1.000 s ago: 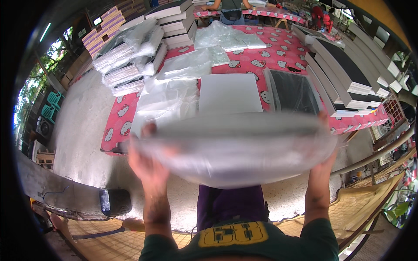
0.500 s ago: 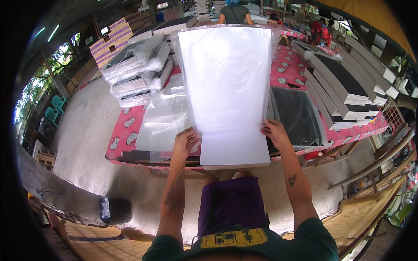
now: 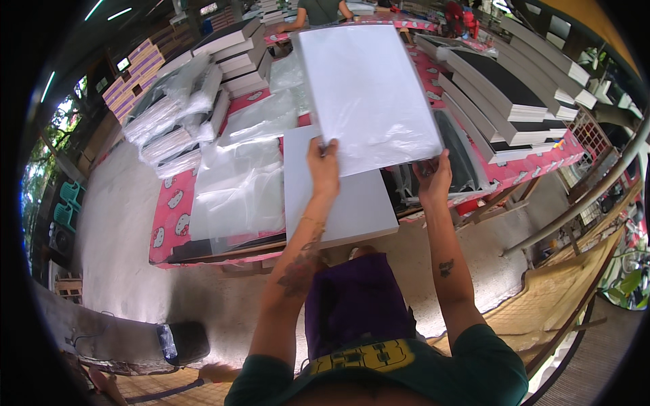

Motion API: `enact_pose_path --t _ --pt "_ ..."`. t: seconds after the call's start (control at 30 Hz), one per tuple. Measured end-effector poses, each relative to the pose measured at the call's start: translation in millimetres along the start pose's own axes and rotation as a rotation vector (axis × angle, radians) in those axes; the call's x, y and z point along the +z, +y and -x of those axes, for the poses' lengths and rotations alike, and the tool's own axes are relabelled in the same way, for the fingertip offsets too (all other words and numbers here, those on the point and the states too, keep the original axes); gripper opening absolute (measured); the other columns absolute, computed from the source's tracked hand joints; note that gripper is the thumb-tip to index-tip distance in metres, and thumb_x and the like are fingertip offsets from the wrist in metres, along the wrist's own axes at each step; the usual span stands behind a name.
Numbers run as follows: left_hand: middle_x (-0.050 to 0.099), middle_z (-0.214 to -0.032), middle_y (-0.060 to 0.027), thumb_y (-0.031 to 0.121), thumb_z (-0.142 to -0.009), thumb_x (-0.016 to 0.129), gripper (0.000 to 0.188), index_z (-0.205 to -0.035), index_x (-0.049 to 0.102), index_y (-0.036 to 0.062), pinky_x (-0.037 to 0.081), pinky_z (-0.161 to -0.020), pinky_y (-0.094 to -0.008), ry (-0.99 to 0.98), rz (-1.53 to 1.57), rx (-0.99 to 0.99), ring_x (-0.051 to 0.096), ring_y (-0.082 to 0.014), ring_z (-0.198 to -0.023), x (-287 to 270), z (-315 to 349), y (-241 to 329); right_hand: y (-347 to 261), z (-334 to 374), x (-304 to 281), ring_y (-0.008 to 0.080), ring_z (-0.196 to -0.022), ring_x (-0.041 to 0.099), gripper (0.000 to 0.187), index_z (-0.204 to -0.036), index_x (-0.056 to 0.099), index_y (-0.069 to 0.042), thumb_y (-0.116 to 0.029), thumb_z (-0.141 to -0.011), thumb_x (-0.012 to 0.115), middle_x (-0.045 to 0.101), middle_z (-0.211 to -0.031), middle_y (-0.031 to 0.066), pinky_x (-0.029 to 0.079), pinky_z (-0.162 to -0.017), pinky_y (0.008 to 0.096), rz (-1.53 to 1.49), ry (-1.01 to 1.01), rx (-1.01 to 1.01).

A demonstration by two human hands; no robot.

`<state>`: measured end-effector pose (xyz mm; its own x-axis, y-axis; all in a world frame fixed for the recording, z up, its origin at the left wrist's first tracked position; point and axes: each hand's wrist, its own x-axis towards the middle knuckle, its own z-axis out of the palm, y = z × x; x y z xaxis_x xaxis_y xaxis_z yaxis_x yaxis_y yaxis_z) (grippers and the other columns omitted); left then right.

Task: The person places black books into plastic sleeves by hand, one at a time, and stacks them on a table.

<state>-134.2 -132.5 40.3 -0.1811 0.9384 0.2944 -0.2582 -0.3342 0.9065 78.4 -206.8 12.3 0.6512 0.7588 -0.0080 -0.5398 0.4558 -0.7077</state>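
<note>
The fingers (image 3: 330, 147) of the left hand (image 3: 323, 170) are clamped on the near left edge of a white panel (image 3: 372, 95) sleeved in clear plastic; the fingers of the right hand (image 3: 434, 179) grip its near right corner, and the panel is held tilted above the table's middle.

At far left, green plastic chairs (image 3: 66, 204) stand beyond the bare concrete floor (image 3: 112, 223). Tan-and-purple boxes (image 3: 139, 74) are piled farther back. On the table's pink patterned cloth (image 3: 170, 233), a heap of plastic-wrapped slabs (image 3: 179, 111) sits at left, with clear plastic bags (image 3: 237, 189) spread beside it. A white stack (image 3: 345, 213) lies at the near edge, partly under the panel. Behind, a person (image 3: 322, 12) is at another pink-covered table. To the right come a dark plastic-covered sheet (image 3: 464, 159), then black-topped white blocks (image 3: 501, 84) in slanting rows, and outermost a long pole (image 3: 579, 210) above yellowish netting (image 3: 569, 281).
</note>
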Motion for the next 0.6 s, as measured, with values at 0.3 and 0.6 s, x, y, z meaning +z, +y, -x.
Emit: enact_pose_path --t 0.3,0.6 --pt "0.065 -0.088 -0.0173 0.025 -0.098 0.046 0.031 -0.101 0.053 -0.0055 0.058 -0.063 -0.0366 -0.566 0.150 -0.696 0.069 -0.0270 -0.074 55.9 116.9 -13.0 -23.3 -47.2 -31.1 0.0300 -0.105 0.053 0.031 -0.115 0.036 0.002 -0.005 -0.087 0.046 0.048 -0.118 0.0197 0.045 -0.090 0.0457 0.020 0.526 -0.348" --pt "0.060 -0.081 -0.0051 0.002 -0.091 0.052 0.013 -0.102 0.059 -0.0004 0.049 -0.067 -0.0260 -0.241 -0.546 0.154 0.059 -0.0118 -0.072 -141.6 79.2 43.4 -16.3 -57.9 -82.7 0.0346 -0.110 0.050 0.046 -0.121 0.032 0.008 -0.022 -0.092 0.050 0.041 -0.129 0.0282 0.043 -0.093 0.0421 0.362 0.492 -0.393"
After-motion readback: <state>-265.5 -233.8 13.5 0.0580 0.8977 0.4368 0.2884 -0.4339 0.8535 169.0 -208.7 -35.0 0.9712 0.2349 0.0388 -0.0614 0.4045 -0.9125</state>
